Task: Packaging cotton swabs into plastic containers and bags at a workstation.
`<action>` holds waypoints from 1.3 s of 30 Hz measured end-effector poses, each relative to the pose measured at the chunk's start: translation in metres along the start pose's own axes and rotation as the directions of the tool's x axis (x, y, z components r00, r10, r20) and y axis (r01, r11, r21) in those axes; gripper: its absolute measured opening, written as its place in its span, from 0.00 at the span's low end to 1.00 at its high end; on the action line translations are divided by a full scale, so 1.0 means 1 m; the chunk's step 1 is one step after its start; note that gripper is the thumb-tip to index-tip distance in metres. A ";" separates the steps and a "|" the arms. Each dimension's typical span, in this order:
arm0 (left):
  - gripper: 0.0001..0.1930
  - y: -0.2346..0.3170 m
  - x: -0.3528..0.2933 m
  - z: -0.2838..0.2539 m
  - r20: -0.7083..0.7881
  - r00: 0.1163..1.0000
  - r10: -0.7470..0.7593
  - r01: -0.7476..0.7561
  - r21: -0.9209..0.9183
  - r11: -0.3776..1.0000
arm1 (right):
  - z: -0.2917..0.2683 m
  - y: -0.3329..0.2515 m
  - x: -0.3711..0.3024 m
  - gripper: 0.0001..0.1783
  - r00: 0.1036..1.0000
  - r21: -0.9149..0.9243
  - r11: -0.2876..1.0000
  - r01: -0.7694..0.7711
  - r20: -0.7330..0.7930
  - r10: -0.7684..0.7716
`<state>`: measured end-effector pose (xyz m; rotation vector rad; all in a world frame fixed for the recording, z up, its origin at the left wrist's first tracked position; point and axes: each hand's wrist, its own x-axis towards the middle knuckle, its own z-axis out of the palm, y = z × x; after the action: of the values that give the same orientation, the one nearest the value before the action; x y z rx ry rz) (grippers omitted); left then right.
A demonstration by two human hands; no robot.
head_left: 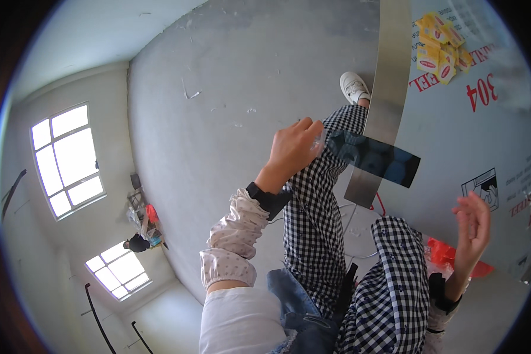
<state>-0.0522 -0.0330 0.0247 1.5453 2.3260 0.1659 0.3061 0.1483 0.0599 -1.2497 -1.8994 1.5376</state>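
Note:
My left hand [295, 147] is closed, its fingers pinched at a bit of clear plastic [318, 143]. From there a dark, see-through plastic strip [374, 158] with rounded shapes in it reaches right, across my thigh and over the table's metal edge. Where the strip meets my fingers is hard to make out. Above the right part of the table, my right hand [473, 227] is raised with its fingers apart, holding nothing. Several small yellow packets [439, 47] lie in a pile at the table's far side.
The table [430, 124] has a printed grey film and a bare metal edge [389, 76]. Clear plastic [513, 76] lies at its far right. Something red [445, 253] is beside my right wrist. Another person [137, 243] is near the windows, beside piled goods [150, 215].

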 end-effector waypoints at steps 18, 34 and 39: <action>0.16 0.040 0.014 -0.004 0.035 0.990 0.140 -0.143 0.140 0.980 | 0.002 -0.010 0.001 0.18 0.999 -0.003 1.000 -0.017 -0.049 0.017; 0.51 0.106 0.015 -0.018 0.263 0.958 0.112 -0.123 0.023 0.992 | -0.116 0.045 0.020 0.19 0.923 -0.275 0.961 -0.002 -0.371 -0.105; 0.44 0.157 0.034 -0.051 0.158 0.983 0.099 -0.090 -0.064 0.994 | -0.191 0.044 0.041 0.26 0.761 -0.441 0.854 -0.275 -0.642 -0.087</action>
<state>0.0556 0.0653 0.1091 1.5808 2.1087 0.1236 0.4467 0.2911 0.0708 -1.8318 -1.8012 0.4670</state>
